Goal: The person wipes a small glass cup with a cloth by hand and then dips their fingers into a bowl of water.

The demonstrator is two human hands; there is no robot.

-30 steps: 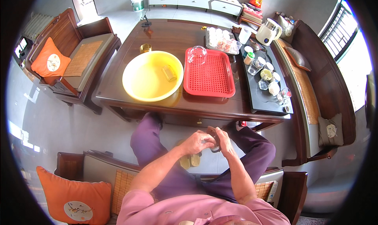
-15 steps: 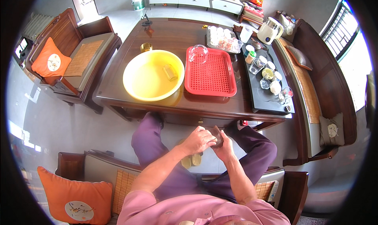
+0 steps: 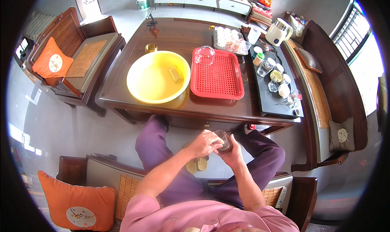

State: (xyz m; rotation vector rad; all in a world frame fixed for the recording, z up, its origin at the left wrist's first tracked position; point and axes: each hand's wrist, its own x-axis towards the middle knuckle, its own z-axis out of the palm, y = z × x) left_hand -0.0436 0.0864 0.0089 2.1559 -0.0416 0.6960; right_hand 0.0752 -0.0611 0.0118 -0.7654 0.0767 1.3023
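Above my lap, my right hand [image 3: 232, 154] wraps round a clear glass cup [image 3: 223, 136] from the right. My left hand [image 3: 206, 143] is closed at the near left side of its rim, fingers pressed onto the glass. Whether anything small lies under those fingers is hidden. On the table ahead stands a yellow basin [image 3: 140, 92] with water and a clear glass mug [image 3: 175, 74] lying in it. To its right, a red perforated tray [image 3: 219, 79] carries a clear glass piece [image 3: 204, 55] at its far left corner.
The dark wooden table [image 3: 122, 86] edge lies just beyond my hands. A black tea tray [image 3: 276, 104] with cups and glasses is at right, near an electric kettle [image 3: 278, 32]. A box of white cups [image 3: 231, 40] and a brass-coloured cup [image 3: 150, 48] stand farther back. Slippers [image 3: 196, 164] lie below.
The glass cup has tilted slightly, so more of its clear side shows. My left fingers have shifted a little at its rim. Things on the table stay where they were.
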